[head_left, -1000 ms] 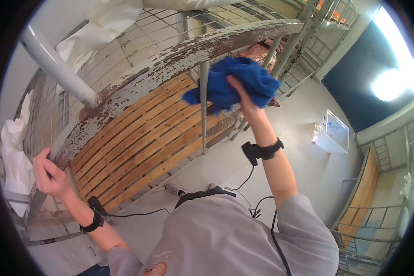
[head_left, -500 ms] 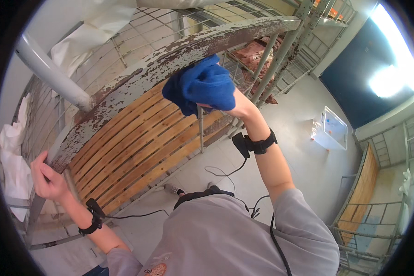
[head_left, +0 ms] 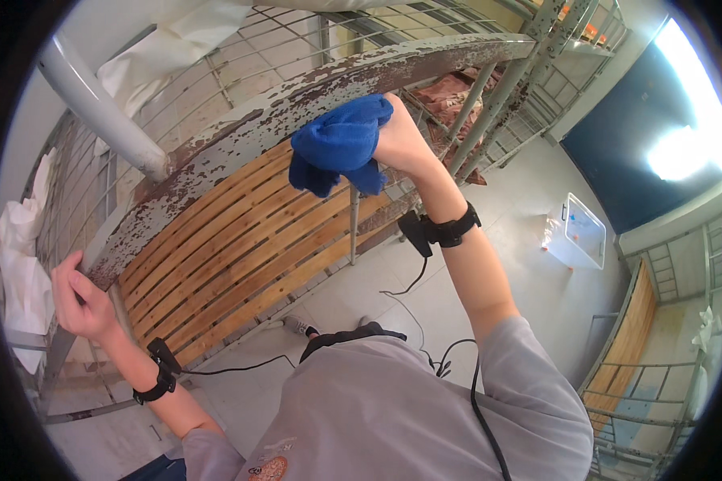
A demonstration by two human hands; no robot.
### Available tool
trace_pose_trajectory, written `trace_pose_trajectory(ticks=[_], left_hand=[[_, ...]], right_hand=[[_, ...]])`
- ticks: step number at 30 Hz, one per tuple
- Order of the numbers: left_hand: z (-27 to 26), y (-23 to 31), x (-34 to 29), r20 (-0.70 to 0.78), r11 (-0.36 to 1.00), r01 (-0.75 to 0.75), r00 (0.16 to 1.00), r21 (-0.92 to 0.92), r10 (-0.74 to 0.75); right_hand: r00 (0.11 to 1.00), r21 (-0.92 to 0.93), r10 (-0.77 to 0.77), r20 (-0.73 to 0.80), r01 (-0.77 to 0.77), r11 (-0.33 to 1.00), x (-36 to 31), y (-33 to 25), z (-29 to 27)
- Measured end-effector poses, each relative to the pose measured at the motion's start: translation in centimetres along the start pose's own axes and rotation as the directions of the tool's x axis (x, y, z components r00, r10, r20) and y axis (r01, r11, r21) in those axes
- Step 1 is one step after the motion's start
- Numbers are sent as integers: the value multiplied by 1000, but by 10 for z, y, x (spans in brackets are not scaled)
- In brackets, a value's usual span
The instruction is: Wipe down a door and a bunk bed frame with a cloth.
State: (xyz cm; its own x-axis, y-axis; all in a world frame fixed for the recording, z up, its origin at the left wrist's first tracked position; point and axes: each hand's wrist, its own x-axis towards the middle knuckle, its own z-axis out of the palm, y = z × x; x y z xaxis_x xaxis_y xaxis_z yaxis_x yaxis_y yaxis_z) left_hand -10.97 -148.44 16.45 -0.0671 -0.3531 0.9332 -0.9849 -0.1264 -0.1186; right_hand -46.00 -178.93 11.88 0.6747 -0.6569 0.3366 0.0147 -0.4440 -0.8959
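Note:
My right hand [head_left: 401,144] is closed on a bunched blue cloth [head_left: 341,144], which lies against the lower side of a bed rail [head_left: 241,132] with peeling grey paint and brown rust. Loose ends of the cloth hang below my fingers. At the left, my left hand [head_left: 83,298] has its fingers curled at the corner end of the same bed frame; the exact contact is partly hidden. Each forearm wears a black strap with a small device and a cable.
Under the rail is a bunk of wooden slats [head_left: 233,248]. White sheeting [head_left: 24,264] hangs at the left, and a grey post [head_left: 100,108] rises from the rail. A clear plastic bin [head_left: 578,232] stands on the floor. Another bunk [head_left: 622,345] is at the right.
My right hand has turned at the wrist, so its back now shows beside the cloth. The cloth is bunched smaller and hangs differently. My left hand stays at the frame's corner.

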Motion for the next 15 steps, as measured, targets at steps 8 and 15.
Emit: trace_pose_trajectory(ticks=[8,15], left_hand=[[0,2,1,-23,1000,-24,999,3,24],[1,1,0,-5,1000,0,1000,-19,0]], right_hand=[[917,32,-152,-369,175,984,-3,14,36],[916,31,-148,-372,172,985,-19,40,46]])
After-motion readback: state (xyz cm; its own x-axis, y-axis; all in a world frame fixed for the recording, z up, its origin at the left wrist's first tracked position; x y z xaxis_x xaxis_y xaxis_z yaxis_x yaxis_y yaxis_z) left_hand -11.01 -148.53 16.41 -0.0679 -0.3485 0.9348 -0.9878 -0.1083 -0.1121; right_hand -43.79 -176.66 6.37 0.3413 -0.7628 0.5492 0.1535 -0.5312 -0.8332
